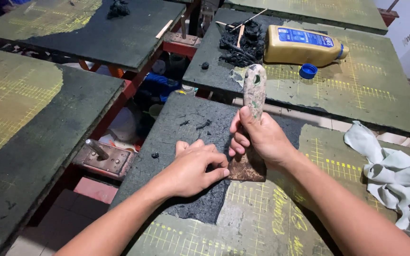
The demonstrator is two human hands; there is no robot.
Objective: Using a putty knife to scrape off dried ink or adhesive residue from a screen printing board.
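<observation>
My right hand [260,136] grips the worn, paint-stained handle of a scraper [254,90], whose rusty blade [247,169] rests on the board in front of me. My left hand [194,168] lies flat on the dark gummy coating [193,132], fingertips pressed down right beside the blade's left corner. The board [262,223] shows green surface with yellow grid lines where the black layer is gone. Small black crumbs [203,124] lie on the coating beyond my hands.
A crumpled pale rag [395,178] lies at the right. On the far board lie a yellow bottle on its side [304,45], its blue cap [308,71] and a heap of black scrapings with sticks [243,40]. Similar boards stand left, with a metal bracket [103,159] in the gap.
</observation>
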